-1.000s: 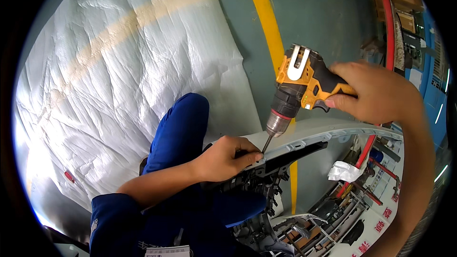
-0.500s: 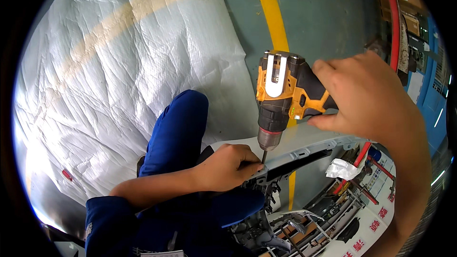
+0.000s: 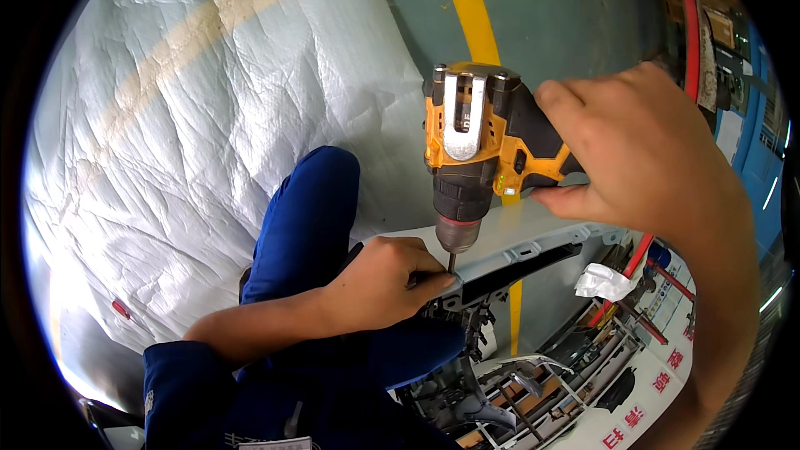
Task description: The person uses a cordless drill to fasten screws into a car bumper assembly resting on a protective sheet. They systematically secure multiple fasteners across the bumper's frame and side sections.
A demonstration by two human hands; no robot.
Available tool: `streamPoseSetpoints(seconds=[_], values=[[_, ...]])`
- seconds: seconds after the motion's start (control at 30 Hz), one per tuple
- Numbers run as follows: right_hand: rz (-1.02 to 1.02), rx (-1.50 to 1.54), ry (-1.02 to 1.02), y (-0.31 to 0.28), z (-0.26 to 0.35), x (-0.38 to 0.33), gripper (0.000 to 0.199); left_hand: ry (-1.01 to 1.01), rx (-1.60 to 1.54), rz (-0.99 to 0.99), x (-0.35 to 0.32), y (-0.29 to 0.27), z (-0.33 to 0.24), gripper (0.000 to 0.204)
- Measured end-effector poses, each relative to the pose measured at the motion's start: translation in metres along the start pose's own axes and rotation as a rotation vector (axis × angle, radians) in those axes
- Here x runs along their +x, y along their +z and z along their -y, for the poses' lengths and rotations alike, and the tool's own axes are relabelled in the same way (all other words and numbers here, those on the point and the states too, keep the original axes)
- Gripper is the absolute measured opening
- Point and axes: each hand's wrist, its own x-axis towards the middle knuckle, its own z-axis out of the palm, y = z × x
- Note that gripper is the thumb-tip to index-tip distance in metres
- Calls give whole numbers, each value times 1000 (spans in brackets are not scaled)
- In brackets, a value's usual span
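Observation:
My right hand (image 3: 621, 150) is wrapped round the handle of a yellow and black cordless drill (image 3: 493, 133). The drill points down, a metal clip on its upward side. Its thin bit (image 3: 452, 262) reaches the edge of a pale car body panel (image 3: 521, 229); whether the tip has entered the panel cannot be made out. Close beside the bit, my left hand (image 3: 387, 279) is closed at the panel's edge, thumb and curled fingers pinching there. Part of its grip is hidden behind the fingers.
Crumpled silvery sheeting (image 3: 192, 158) covers the floor on the left, with a small red object (image 3: 121, 309) on it. My blue-clad knee (image 3: 308, 200) is beside the panel. A red bar (image 3: 688, 25) and blue shelving (image 3: 762, 150) stand right. Metal framework (image 3: 575, 371) lies below.
The drill and my right hand have shifted slightly left and up in the picture. My left hand sits a little further left and higher, still at the panel's edge.

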Motion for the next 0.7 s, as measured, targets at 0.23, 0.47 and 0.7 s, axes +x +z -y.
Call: streamPoseSetpoints(seconds=[0.23, 0.47, 0.7], values=[[-36, 24, 9, 7, 4, -10, 57, 54, 139, -27, -5, 3, -5, 34], [1, -33, -22, 0, 4, -2, 52, 213, 782, -15, -12, 15, -25, 51], [-29, -6, -104, -1, -1, 12, 45, 317, 921, -34, -16, 17, -23, 43]])
